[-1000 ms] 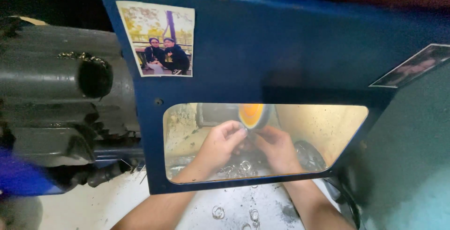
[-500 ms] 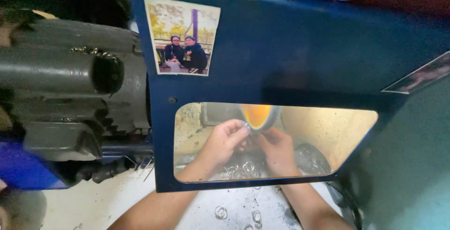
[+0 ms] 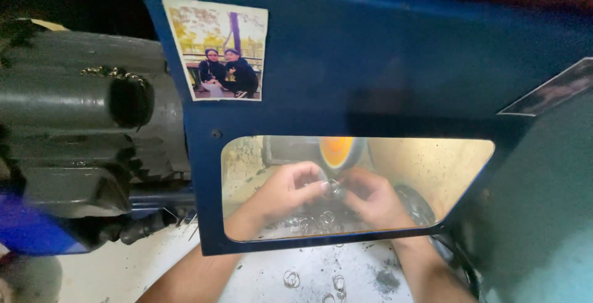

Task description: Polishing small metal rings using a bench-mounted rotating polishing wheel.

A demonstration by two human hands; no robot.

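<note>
**Mia:** What did the head camera show?

**Tom:** Two hands were behind a yellowish window (image 3: 432, 173) in a blue guard (image 3: 370, 62). The left hand (image 3: 287, 192) and the right hand (image 3: 370, 198) met in the middle. Both had their fingers curled in around a small shiny ring (image 3: 333, 187), pinched between the fingertips, right under an orange wheel (image 3: 336, 151).

**Mia:** How could that be done well?

**Tom:** I think the ring needed a tight pinch from both sides and a soft push on the wheel. Fingertips had to stay clear of the wheel's edge.

**Mia:** What else was around?

**Tom:** More rings (image 3: 309, 221) lay on the white table (image 3: 259, 275) below the hands, and a few more (image 3: 291, 277) lay nearer the person. Dark dust (image 3: 386, 278) sat beside them. A big grey motor (image 3: 80, 117) stood well off to the left. A photo (image 3: 216, 50) was stuck on the guard.

**Mia:** Did anything get in the way?

**Tom:** The tinted window made the ring hard to see. The guard's frame left the arms little room.
</note>
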